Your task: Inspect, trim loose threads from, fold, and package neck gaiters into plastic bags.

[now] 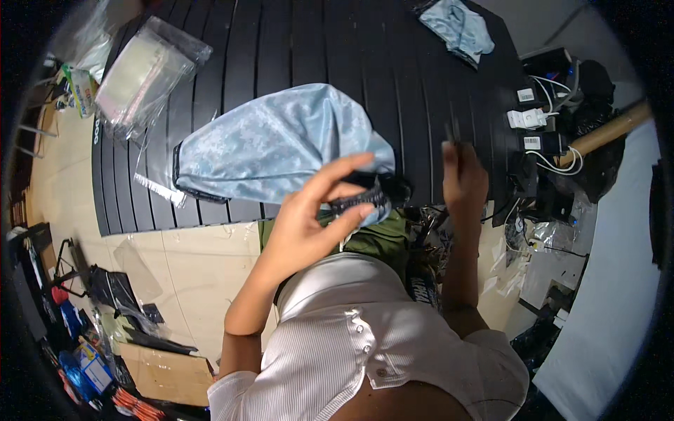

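Note:
A light blue, mottled fabric cover [260,144] with black edging lies across the near part of the black slatted table [295,42]. My left hand [305,221] pinches its gathered black elastic edge between thumb and fingers, at the table's near edge. To the right, and apart from the fabric, my right hand [465,179] is closed and raised. A thin dark blade-like thing [453,125] sticks up from its fingers; motion blur hides its exact kind.
Clear plastic bags [144,77] lie at the table's far left. Another light blue fabric piece [458,31] sits at the far right. White chargers with cables [528,118] stand beside the right edge. Cardboard [165,372] rests on the floor at lower left.

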`<action>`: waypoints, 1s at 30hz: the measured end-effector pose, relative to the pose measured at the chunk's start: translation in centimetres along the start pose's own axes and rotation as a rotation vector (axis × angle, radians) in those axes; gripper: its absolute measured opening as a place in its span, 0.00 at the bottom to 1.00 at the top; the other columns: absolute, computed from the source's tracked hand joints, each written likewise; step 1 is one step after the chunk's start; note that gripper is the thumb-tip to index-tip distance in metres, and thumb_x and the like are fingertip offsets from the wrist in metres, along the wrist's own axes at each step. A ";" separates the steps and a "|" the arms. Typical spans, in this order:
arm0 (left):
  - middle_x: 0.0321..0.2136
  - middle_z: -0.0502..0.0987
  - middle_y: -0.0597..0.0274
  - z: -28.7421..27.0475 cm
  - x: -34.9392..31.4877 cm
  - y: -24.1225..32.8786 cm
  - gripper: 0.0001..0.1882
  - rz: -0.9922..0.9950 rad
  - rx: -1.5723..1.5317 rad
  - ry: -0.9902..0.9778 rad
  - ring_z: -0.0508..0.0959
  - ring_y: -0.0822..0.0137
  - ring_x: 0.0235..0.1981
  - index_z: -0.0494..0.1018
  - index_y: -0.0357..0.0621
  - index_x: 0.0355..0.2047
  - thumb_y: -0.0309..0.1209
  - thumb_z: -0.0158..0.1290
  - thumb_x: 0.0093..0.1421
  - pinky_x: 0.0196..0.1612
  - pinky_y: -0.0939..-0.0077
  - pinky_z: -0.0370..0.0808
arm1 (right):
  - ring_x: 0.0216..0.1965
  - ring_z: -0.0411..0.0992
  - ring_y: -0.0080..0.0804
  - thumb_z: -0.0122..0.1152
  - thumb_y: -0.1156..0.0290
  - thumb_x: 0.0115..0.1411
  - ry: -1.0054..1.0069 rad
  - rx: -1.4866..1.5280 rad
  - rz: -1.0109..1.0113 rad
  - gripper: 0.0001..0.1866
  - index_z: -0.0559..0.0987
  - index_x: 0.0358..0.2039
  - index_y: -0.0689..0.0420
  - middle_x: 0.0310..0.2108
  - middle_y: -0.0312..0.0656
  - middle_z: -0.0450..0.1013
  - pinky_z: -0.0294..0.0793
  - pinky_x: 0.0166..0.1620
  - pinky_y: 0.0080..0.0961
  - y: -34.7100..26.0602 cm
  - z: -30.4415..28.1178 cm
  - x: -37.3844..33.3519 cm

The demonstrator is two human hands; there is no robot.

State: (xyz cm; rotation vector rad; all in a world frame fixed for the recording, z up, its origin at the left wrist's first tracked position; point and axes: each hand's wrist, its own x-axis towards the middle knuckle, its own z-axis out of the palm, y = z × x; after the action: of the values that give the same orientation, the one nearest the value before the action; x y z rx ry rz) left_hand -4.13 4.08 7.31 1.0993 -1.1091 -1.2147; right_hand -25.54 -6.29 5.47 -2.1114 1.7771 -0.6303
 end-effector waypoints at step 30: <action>0.30 0.75 0.59 1.3 1.0 -0.1 0.19 0.255 0.310 -0.120 0.69 0.65 0.30 0.69 0.42 0.47 0.25 0.50 0.54 0.37 0.75 0.67 | 0.39 0.68 0.40 0.64 0.66 0.45 -0.590 0.467 -0.683 0.20 0.73 0.38 0.63 0.36 0.47 0.69 0.66 0.44 0.29 -4.4 -1.8 -1.2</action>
State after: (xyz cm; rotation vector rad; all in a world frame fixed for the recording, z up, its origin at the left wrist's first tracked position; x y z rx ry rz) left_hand -5.36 3.01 7.44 1.0837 -1.5183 -0.9373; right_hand -22.90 -4.22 9.08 -2.2083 0.5259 -0.4380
